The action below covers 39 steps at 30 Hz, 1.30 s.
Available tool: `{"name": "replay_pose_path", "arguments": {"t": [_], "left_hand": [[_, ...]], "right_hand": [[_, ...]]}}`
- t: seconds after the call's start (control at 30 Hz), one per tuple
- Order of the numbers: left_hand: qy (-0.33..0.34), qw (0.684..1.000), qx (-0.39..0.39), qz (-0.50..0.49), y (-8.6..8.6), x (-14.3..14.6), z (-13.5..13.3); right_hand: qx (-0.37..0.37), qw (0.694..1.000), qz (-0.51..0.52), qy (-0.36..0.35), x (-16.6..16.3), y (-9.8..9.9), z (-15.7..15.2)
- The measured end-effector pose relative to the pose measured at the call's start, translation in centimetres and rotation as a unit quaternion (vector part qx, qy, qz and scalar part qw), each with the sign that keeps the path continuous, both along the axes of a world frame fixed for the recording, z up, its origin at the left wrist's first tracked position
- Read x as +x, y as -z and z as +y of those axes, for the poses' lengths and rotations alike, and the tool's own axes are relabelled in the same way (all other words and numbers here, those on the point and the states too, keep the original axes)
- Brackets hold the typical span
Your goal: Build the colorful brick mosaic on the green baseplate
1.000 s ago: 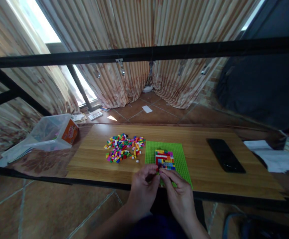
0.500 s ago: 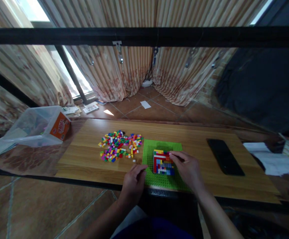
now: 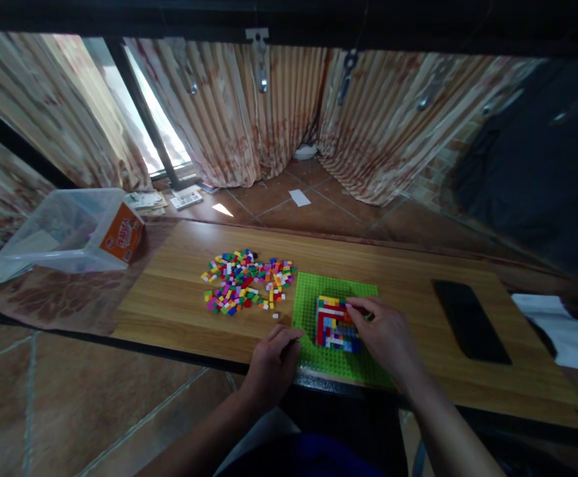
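A green studded baseplate [image 3: 309, 298] lies near the table's front edge. On it stands a square, multicoloured structure of toy bricks [image 3: 321, 324], with red and white rows along its left and back sides. The fingers of my right hand [image 3: 386, 334] pinch at its back right corner, closed on a small toy brick that the fingertips mostly cover. My left hand [image 3: 272, 364] rests at the left edge of the baseplate, fingers loosely bent and apart, holding nothing visible. A pile of loose toy bricks [image 3: 244, 281] is spread left of the baseplate, with one white brick [image 3: 276, 316] lying apart.
A black phone-like slab [image 3: 469, 321] lies on the wooden table [image 3: 164, 305] at the right, with white papers [image 3: 562, 331] beyond it. At the far left stands a clear plastic bin [image 3: 65, 228] with an orange label. A dark bar [image 3: 299, 26] crosses overhead.
The camera view has tilted and shifted a little, so everything sits differently in the picture. Both hands keep nearly the same places relative to the baseplate and structure.
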<state>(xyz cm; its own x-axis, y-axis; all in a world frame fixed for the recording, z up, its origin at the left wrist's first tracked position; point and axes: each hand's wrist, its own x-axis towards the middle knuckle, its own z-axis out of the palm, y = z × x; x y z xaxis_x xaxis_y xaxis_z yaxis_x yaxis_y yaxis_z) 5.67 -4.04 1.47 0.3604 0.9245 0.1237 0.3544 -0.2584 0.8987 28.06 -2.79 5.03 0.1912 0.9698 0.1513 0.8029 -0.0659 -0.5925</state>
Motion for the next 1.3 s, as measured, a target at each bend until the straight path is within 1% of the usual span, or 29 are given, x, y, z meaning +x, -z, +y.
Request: {"name": "replay_pose_path", "arguments": {"t": [0.17,0.43,0.63,0.93,1.1,1.3], "left_hand": [[0.002,1.0,-0.002,-0.003,0.2,-0.1,-0.04],[0.0,1.0,-0.004,-0.009,0.01,-0.12,-0.07],[0.0,1.0,0.0,-0.01,-0.01,-0.11,-0.08],[0.004,1.0,-0.014,-0.014,0.23,-0.22,-0.23],[-0.001,1.0,-0.01,-0.019,0.1,-0.16,-0.17],[-0.006,1.0,-0.012,-0.019,-0.12,-0.13,-0.16]], "right_hand": [[-0.026,0.999,0.018,0.001,0.25,-0.16,0.27],[0.006,0.996,-0.061,-0.069,0.57,-0.23,0.08],[0.012,0.994,-0.059,-0.09,0.34,0.14,0.04],[0.013,0.996,-0.032,-0.079,0.33,0.29,0.15],[0.01,0.997,-0.022,-0.07,0.46,0.28,0.32],[-0.018,0.999,0.038,-0.023,0.81,0.36,0.31]]}}
